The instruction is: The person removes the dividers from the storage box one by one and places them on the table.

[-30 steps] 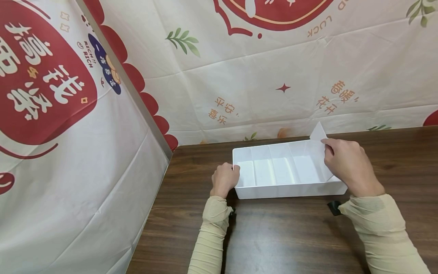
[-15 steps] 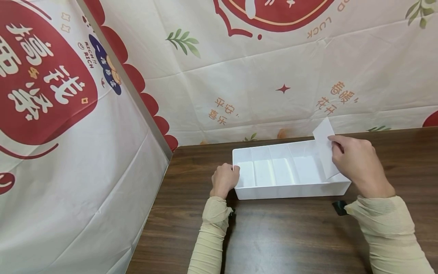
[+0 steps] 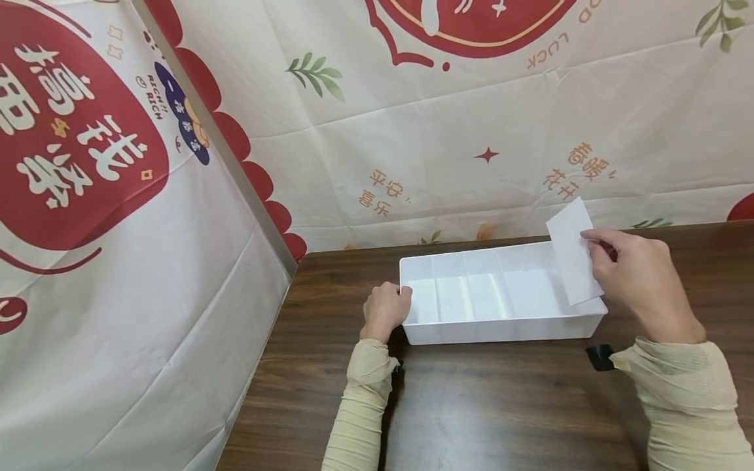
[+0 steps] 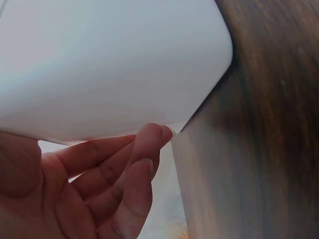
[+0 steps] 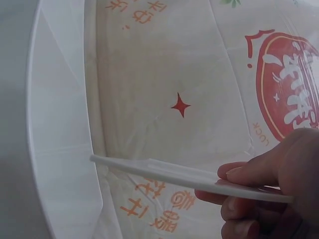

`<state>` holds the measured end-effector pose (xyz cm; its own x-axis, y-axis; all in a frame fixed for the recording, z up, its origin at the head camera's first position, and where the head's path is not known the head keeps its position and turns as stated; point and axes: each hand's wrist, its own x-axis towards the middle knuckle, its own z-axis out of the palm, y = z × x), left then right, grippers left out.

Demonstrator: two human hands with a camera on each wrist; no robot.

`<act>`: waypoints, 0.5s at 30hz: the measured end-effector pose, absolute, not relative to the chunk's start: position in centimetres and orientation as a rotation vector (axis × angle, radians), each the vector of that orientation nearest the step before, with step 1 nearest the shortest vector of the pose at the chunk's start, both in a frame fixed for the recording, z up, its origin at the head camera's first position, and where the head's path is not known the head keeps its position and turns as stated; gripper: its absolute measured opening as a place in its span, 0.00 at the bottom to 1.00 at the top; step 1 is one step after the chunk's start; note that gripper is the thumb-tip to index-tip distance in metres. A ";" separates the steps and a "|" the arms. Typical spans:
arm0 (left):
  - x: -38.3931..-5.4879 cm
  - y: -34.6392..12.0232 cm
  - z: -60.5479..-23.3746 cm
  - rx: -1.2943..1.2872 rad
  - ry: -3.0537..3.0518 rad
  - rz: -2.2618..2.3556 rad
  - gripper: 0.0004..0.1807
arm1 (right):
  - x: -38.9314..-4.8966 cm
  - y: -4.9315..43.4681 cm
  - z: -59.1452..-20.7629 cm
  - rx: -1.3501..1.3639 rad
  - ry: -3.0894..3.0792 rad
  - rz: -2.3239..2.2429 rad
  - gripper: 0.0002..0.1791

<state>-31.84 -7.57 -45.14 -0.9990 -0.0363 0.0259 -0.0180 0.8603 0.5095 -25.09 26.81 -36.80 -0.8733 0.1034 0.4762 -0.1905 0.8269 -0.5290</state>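
On the table lies a long white plastic box, its inside split by low ridges into several compartments. My left hand grips the box's left end wall; in the left wrist view its fingers lie against the white wall. A thin white divider panel leans up over the box's right end, rising above the rim. My right hand pinches this panel by its right edge, thumb on one face and fingers on the other. Seen nearly edge-on in the right wrist view, the panel overlaps the box rim.
The dark wooden table ends at a printed white cloth behind the box. Another hanging cloth slopes along the table's left edge. A black strap end sticks out at the right sleeve.
My right hand has drawn the divider panel up and to the right, so more of it shows above the box. My left hand and the box have stayed nearly in place.
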 end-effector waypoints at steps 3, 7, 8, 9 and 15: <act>-31.9 -7.5 -45.3 0.046 -3.002 -0.820 0.26 | -25.1 27.3 -36.9 0.049 -2.492 0.784 0.15; -31.9 -7.5 -45.3 0.046 -3.006 -0.826 0.26 | -25.1 27.9 -37.0 0.011 -2.504 0.743 0.14; -31.9 -7.5 -45.3 0.046 -3.003 -0.825 0.26 | -25.1 28.2 -37.0 0.002 -2.512 0.738 0.14; -31.9 -7.5 -45.3 0.044 -3.001 -0.821 0.26 | -25.2 28.4 -37.0 -0.002 -2.518 0.732 0.14; -31.9 -7.7 -45.3 0.030 -2.997 -0.813 0.27 | -25.4 30.5 -37.2 -0.020 -2.518 0.727 0.15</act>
